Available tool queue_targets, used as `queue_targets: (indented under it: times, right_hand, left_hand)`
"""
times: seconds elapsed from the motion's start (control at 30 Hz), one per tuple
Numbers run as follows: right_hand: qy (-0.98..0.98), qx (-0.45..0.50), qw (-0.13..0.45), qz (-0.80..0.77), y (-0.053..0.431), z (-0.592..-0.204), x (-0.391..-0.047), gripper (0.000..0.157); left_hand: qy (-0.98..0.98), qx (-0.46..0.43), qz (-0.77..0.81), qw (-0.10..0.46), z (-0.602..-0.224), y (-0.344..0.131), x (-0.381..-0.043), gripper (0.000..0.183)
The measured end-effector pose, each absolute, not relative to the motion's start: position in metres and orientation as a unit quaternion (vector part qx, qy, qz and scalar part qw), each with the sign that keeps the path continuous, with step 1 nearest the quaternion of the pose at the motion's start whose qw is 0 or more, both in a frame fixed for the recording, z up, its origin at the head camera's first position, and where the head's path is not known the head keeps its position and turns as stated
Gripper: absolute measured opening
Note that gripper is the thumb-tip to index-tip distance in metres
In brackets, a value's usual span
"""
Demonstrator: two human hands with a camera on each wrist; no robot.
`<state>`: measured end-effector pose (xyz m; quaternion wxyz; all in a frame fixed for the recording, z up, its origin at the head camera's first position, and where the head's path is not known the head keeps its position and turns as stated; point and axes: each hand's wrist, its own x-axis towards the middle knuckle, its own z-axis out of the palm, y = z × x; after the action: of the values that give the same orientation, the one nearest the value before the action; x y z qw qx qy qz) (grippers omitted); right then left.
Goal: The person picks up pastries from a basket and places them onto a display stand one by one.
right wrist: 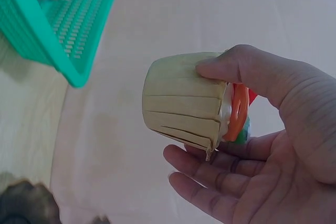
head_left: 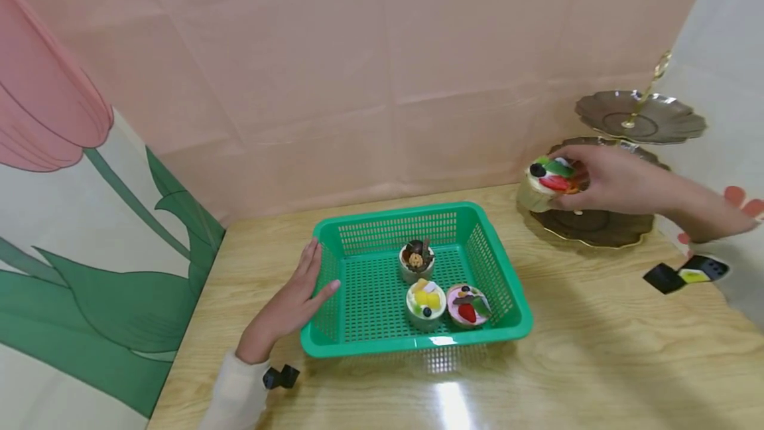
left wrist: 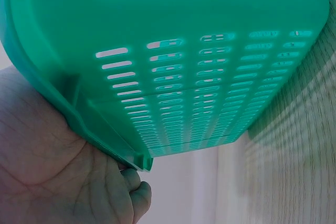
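Note:
My right hand (head_left: 621, 178) holds a fruit-topped cupcake (right wrist: 184, 98) in a pale yellow pleated cup, with the thumb on its side and the fingers around the other side. In the head view this cupcake overlaps the lower tier (head_left: 597, 227) of a brown two-tier stand. Fingers straight, my left hand (head_left: 292, 304) rests against the left rim of a green plastic basket (head_left: 418, 349). Inside the basket sit a chocolate-topped cupcake (head_left: 416, 259), a yellow fruit cupcake (head_left: 426, 304) and a pink cupcake (head_left: 468, 305) with a strawberry, all toward its right half.
The stand's upper tier (head_left: 662, 126) juts out above my right hand, with a gold handle (head_left: 661, 66) rising from it. A pink backdrop (head_left: 310, 85) closes off the back of the wooden table (head_left: 597, 350). A tulip-printed sheet (head_left: 119, 284) hangs at the left.

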<state>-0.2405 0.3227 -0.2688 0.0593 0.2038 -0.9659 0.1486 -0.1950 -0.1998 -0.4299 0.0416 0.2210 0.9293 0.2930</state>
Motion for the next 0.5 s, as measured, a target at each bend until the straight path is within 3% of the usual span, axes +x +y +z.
queue_targets:
  times: [0.23,0.5]
  right_hand:
    - [-0.972,0.19,0.087,0.111,0.349,-0.255,-0.251,0.06]
    - [-0.986,0.129,0.054,0.088,0.381,-0.229,-0.264,0.063]
  left_hand:
    - [0.928,0.224,0.296,0.037,-0.431,-0.198,-0.195,0.087]
    - [0.93,0.222,0.292,0.035,-0.432,-0.196,-0.195,0.086]
